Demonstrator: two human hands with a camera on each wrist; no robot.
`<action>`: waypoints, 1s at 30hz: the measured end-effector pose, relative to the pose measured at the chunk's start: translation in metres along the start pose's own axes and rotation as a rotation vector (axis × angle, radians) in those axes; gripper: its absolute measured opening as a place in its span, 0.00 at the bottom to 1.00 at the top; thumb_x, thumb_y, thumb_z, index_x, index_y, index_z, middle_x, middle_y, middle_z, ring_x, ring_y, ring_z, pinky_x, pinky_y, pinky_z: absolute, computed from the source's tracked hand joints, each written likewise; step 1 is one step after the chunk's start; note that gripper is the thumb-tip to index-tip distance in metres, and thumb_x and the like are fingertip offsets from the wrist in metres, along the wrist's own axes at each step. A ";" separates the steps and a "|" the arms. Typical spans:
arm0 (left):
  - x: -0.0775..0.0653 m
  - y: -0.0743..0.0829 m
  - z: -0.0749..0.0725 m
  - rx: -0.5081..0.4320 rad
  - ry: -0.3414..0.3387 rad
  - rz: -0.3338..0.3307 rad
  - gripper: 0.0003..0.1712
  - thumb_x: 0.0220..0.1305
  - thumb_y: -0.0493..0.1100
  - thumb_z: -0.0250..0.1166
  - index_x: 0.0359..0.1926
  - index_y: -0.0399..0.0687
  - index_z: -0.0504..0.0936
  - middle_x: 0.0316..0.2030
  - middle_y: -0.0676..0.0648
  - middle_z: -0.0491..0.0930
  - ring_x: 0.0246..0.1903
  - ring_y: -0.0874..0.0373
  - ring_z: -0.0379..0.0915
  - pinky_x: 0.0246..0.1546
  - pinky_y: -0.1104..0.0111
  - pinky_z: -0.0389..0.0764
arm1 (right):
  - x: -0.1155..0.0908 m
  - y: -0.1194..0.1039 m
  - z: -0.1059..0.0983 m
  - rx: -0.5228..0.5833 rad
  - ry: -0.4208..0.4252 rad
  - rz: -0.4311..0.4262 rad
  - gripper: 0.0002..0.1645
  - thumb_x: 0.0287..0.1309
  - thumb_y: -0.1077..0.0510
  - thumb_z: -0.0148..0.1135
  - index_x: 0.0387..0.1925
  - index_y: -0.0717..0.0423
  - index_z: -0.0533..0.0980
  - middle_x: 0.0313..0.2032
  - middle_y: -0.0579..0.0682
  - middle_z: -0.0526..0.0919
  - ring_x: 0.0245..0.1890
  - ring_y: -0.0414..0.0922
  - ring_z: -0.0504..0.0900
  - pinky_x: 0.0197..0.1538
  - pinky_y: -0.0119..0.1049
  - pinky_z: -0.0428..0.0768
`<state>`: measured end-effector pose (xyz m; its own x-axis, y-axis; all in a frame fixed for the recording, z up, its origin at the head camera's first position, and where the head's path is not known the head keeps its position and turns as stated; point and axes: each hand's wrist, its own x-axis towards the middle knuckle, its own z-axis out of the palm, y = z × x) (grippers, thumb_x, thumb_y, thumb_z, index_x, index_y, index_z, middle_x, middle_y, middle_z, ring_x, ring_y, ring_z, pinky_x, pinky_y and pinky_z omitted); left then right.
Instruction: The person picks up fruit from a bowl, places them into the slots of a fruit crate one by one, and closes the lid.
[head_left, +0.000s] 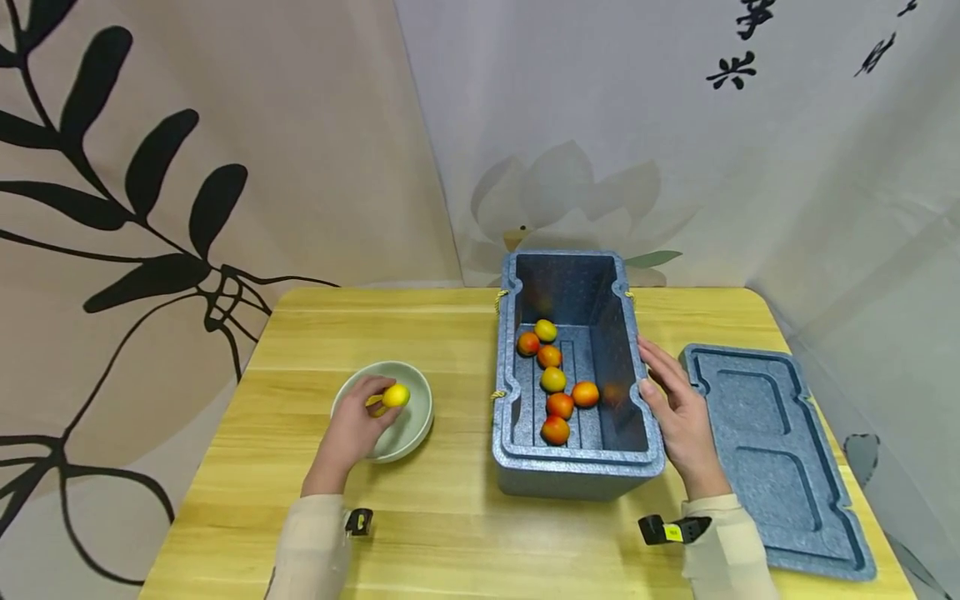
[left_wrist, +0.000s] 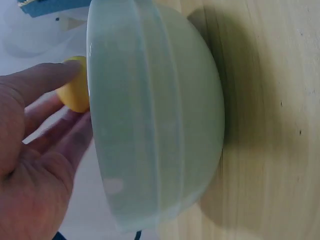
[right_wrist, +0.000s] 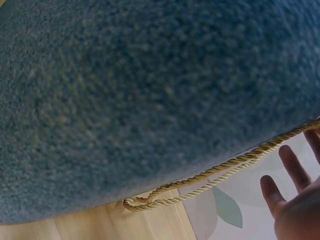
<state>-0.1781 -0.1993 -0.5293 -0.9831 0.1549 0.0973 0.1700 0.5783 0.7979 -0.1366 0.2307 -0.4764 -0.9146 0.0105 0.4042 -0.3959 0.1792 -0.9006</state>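
Over a pale green bowl (head_left: 421, 417) my left hand (head_left: 362, 419) pinches a small round yellow fruit (head_left: 396, 395). More yellow shows between the fingers; whether it is a second fruit I cannot tell. The left wrist view has the fruit (left_wrist: 76, 89) at fingers and thumb, by the bowl's rim (left_wrist: 92, 100). My right hand (head_left: 678, 417) rests against the right wall of a blue-grey foam box (head_left: 577, 468), fingers fairly straight. Inside lie several red-orange fruits (head_left: 555, 431) and yellow fruits (head_left: 553, 380). Beside the box in the right wrist view are the right fingers (right_wrist: 295, 167).
Right of the box lies its blue-grey lid (head_left: 780, 458), with recessed panels upward. A gold cord (right_wrist: 210, 177) hangs along the box's side. The wooden table (head_left: 450, 533) meets printed cloth walls (head_left: 337, 150) at the back.
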 end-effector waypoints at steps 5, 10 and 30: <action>0.005 0.004 0.001 -0.036 0.047 0.040 0.24 0.55 0.27 0.72 0.54 0.33 0.78 0.51 0.39 0.74 0.54 0.43 0.73 0.51 0.66 0.80 | 0.001 0.001 -0.001 0.015 0.004 -0.003 0.24 0.66 0.77 0.49 0.64 0.76 0.66 0.67 0.69 0.64 0.68 0.45 0.62 0.67 0.33 0.64; 0.009 0.012 0.002 -0.087 0.104 0.075 0.24 0.55 0.28 0.72 0.54 0.38 0.80 0.51 0.43 0.75 0.53 0.47 0.73 0.50 0.67 0.80 | 0.000 0.002 -0.001 0.016 0.006 0.006 0.24 0.67 0.77 0.49 0.64 0.75 0.66 0.67 0.68 0.64 0.68 0.44 0.62 0.67 0.32 0.64; 0.023 0.047 0.010 -0.205 0.281 0.232 0.22 0.54 0.25 0.71 0.52 0.30 0.80 0.52 0.36 0.75 0.53 0.44 0.74 0.50 0.61 0.80 | 0.001 0.001 0.001 0.023 0.004 -0.010 0.24 0.66 0.77 0.48 0.64 0.76 0.66 0.67 0.68 0.64 0.68 0.46 0.62 0.66 0.30 0.64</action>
<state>-0.1916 -0.1604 -0.4958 -0.9055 0.0210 0.4239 0.3998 0.3778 0.8351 -0.1376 0.2301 -0.4775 -0.9104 0.0125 0.4135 -0.4067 0.1567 -0.9000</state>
